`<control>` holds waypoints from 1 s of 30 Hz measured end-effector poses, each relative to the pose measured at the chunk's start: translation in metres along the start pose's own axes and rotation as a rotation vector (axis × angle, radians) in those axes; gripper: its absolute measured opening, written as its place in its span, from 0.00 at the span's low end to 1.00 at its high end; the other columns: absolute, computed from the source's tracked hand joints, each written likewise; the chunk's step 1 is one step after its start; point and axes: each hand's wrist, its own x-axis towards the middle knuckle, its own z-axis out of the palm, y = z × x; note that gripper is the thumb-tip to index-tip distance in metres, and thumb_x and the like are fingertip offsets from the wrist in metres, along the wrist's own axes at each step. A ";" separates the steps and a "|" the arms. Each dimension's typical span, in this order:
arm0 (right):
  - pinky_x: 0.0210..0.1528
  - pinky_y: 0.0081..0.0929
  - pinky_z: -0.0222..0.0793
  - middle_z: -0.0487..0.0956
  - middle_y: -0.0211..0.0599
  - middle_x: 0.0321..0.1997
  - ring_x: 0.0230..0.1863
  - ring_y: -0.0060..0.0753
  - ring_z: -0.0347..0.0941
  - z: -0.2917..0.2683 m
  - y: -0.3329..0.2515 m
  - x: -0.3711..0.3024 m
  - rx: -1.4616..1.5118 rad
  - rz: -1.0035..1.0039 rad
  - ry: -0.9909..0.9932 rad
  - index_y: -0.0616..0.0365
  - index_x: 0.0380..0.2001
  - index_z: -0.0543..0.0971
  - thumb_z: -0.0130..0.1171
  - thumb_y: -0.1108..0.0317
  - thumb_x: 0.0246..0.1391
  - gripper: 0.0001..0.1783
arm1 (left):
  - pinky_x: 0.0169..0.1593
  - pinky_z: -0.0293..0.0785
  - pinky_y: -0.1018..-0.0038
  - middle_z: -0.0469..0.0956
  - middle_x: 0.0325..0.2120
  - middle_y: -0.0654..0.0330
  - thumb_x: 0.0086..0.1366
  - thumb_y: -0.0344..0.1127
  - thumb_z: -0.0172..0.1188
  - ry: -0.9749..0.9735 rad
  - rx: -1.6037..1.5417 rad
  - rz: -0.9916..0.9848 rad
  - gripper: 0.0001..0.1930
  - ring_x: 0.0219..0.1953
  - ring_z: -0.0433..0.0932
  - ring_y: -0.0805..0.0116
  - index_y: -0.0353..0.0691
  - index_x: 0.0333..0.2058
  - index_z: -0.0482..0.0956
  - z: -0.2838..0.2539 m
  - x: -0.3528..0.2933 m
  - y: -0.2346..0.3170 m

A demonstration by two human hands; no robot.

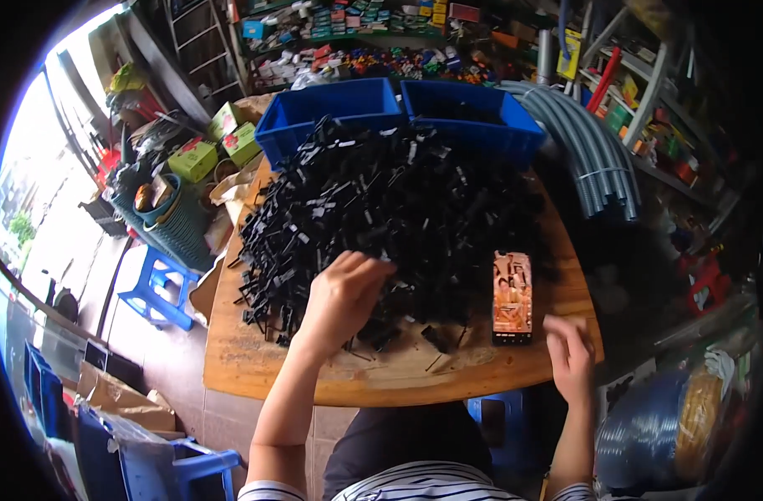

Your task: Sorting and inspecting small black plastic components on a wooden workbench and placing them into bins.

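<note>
A large heap of small black plastic parts (431, 192), some with thin pins, covers most of a wooden table (373, 380). My left hand (345, 296) is over the near side of the heap with its fingers bent together toward the parts. Whatever lies between those fingertips is hidden. A smartphone (512, 294) with a lit screen rests on the table at the right. Just right of the phone, my right hand (572, 355) hovers by the table edge, fingers loosely bent and apart, nothing seen in them. A few loose black parts (436, 338) lie near the front edge.
Two blue bins (331, 104) stand behind the heap; dark contents show in the right one. Coiled grey hoses (586, 159) hang at the back right. Blue plastic stools (157, 284) are on the floor left of the table. A wrapped roll (665, 426) stands at the lower right.
</note>
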 end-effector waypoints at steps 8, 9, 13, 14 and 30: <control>0.49 0.37 0.63 0.73 0.45 0.40 0.46 0.46 0.68 0.050 0.024 0.044 -0.185 -0.127 0.048 0.63 0.42 0.73 0.47 0.70 0.59 0.11 | 0.33 0.72 0.68 0.74 0.26 0.60 0.51 0.21 0.58 0.012 0.068 -0.091 0.10 0.30 0.74 0.58 0.41 0.33 0.78 -0.006 -0.055 -0.017; 0.47 0.37 0.64 0.73 0.44 0.39 0.45 0.46 0.68 0.053 0.024 0.045 -0.172 -0.102 -0.002 0.63 0.41 0.73 0.47 0.70 0.59 0.10 | 0.33 0.72 0.68 0.74 0.26 0.60 0.51 0.22 0.59 -0.005 0.113 -0.086 0.10 0.30 0.73 0.59 0.41 0.33 0.78 -0.005 -0.061 -0.018; 0.46 0.34 0.68 0.78 0.42 0.41 0.44 0.42 0.71 0.064 -0.015 0.051 -0.092 -0.352 0.056 0.63 0.35 0.78 0.55 0.81 0.48 0.09 | 0.33 0.71 0.69 0.72 0.24 0.62 0.49 0.24 0.60 -0.097 0.109 -0.024 0.10 0.30 0.72 0.60 0.41 0.32 0.78 0.003 -0.062 -0.002; 0.47 0.33 0.68 0.78 0.41 0.41 0.45 0.41 0.71 0.070 -0.023 0.049 -0.067 -0.477 -0.041 0.60 0.33 0.80 0.57 0.80 0.45 0.09 | 0.34 0.71 0.69 0.72 0.26 0.61 0.48 0.24 0.59 -0.162 0.067 0.029 0.11 0.31 0.72 0.61 0.41 0.34 0.78 0.010 -0.060 0.001; 0.39 0.17 0.76 0.74 0.31 0.42 0.43 0.20 0.72 0.116 -0.071 0.076 1.023 0.030 -0.228 0.59 0.45 0.68 0.48 0.68 0.63 0.10 | 0.35 0.72 0.80 0.75 0.29 0.62 0.61 0.24 0.55 -0.272 -0.804 -0.471 0.18 0.30 0.73 0.80 0.33 0.51 0.71 0.038 -0.033 -0.007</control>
